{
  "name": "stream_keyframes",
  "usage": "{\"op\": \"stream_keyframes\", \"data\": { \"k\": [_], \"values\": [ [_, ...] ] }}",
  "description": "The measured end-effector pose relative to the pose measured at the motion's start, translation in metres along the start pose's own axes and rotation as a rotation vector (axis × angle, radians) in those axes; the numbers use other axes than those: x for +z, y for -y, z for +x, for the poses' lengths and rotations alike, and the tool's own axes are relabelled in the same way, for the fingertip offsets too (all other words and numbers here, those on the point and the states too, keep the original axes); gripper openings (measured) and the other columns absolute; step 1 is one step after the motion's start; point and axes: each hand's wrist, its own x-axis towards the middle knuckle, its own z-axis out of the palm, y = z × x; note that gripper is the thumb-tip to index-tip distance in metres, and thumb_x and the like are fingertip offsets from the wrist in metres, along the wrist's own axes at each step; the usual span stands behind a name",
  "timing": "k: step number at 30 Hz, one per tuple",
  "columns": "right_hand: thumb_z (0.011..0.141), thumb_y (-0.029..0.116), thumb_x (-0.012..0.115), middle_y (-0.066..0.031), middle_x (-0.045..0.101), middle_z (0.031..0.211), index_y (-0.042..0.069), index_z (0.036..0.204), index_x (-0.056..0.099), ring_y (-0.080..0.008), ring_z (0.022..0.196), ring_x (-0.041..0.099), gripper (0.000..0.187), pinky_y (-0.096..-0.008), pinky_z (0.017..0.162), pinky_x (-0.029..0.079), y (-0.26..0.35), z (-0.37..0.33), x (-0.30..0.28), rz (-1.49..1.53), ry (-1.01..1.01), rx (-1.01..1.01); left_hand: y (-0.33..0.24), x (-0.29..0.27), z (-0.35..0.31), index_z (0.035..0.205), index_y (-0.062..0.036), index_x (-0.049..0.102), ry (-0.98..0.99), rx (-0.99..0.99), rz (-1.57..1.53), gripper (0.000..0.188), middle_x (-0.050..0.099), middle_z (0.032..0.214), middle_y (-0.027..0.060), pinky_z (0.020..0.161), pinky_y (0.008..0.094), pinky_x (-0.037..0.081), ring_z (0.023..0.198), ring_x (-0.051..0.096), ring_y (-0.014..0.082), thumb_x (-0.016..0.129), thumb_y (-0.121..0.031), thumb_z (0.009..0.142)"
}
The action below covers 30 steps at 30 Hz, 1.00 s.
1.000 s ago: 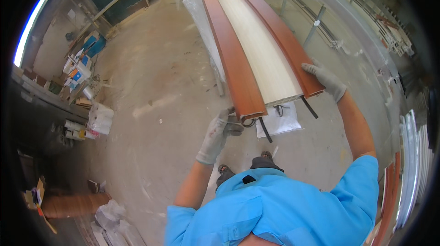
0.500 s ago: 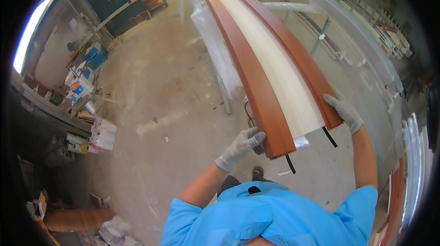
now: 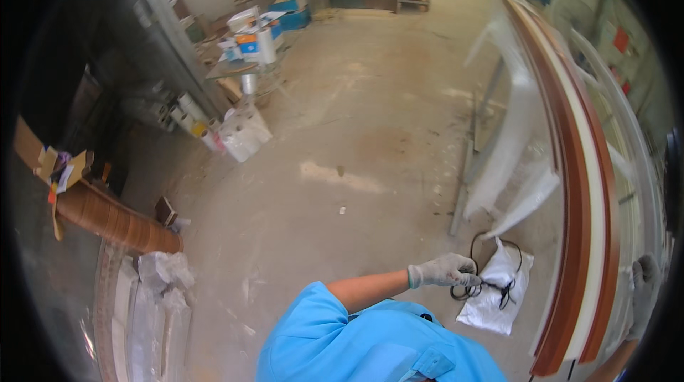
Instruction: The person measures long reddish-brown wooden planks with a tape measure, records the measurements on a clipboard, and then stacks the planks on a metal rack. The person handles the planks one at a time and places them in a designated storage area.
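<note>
The floor spreads across most of the view, with a bench beyond and a brown roll at the left. The boards, two brown with a white one between, stand at the person's right, above floor level. Their long axis runs from the lower right up and away; the near ends point toward the person, the far ends toward the back of the room (the curve may be only the lens). Plastic hangs along their left side. A white bag lies on the floor left of the near ends.

The left hand, gloved, has its fingers curled at the bag's edge, over the black cord; whether it grasps the cord, I cannot tell. The right hand is just beside the right brown board, its grip unclear.

Good handling here probably means picking one free loop of cord, clear of the tangle, and avoiding any knock to the boards. Black strips jut from the near ends, easily snagged, I judge.
</note>
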Motion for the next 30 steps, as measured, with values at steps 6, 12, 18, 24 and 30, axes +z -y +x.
{"op": "stream_keyframes", "data": {
  "k": [6,12,18,24,30],
  "values": [
    [0.101,0.011,0.063,-0.0098,0.068,0.106,-0.001,0.119,0.063,-0.0180,0.101,0.063,0.022,-0.0307,0.093,0.049,0.166,0.070,0.105,0.247,-0.025,-0.031,0.020,-0.135,-0.037,0.115,-0.0007,0.066,-0.104,-0.110,0.086,0.052,0.071,0.108,0.0158,0.090,0.0388,0.052,0.102,0.067,0.0265,0.065,-0.049,0.097],
    [0.090,0.002,0.069,-0.0091,0.068,0.098,-0.002,0.118,0.065,-0.0146,0.090,0.063,0.029,-0.0291,0.084,0.050,0.244,0.171,0.280,0.405,0.275,-0.150,0.084,-0.264,-0.037,0.112,0.0006,0.067,-0.431,-0.026,-0.008,0.046,0.073,0.099,0.0150,0.082,0.0362,0.054,0.092,0.069,0.0246,0.068,-0.042,0.095],
    [0.084,0.015,0.073,-0.0132,0.072,0.089,0.005,0.111,0.070,-0.0265,0.076,0.070,0.030,-0.0384,0.072,0.055,0.300,0.338,0.437,0.058,0.324,-0.330,0.176,-0.416,-0.036,0.114,0.0012,0.068,-0.687,-0.244,-0.074,0.033,0.075,0.101,0.0131,0.081,0.0343,0.054,0.089,0.069,0.0215,0.065,-0.027,0.097],
    [0.083,0.028,0.071,-0.0112,0.073,0.097,0.012,0.104,0.071,-0.0331,0.092,0.070,0.028,-0.0452,0.079,0.054,0.492,0.482,0.555,-0.047,0.484,-0.666,0.204,-0.513,-0.057,0.109,0.0050,0.069,-1.097,-0.289,-0.387,0.032,0.067,0.083,0.0059,0.075,0.0271,0.052,0.073,0.059,0.0112,0.067,-0.024,0.097],
    [0.083,0.033,0.072,-0.0089,0.074,0.097,0.015,0.106,0.072,-0.0311,0.092,0.070,0.029,-0.0436,0.081,0.054,0.708,0.550,0.653,0.084,0.599,-0.945,0.221,-0.605,-0.070,0.108,0.0030,0.067,-1.212,-0.421,-0.564,0.034,0.067,0.086,0.0062,0.074,0.0279,0.052,0.077,0.061,0.0122,0.068,-0.029,0.096]
  ]
}}
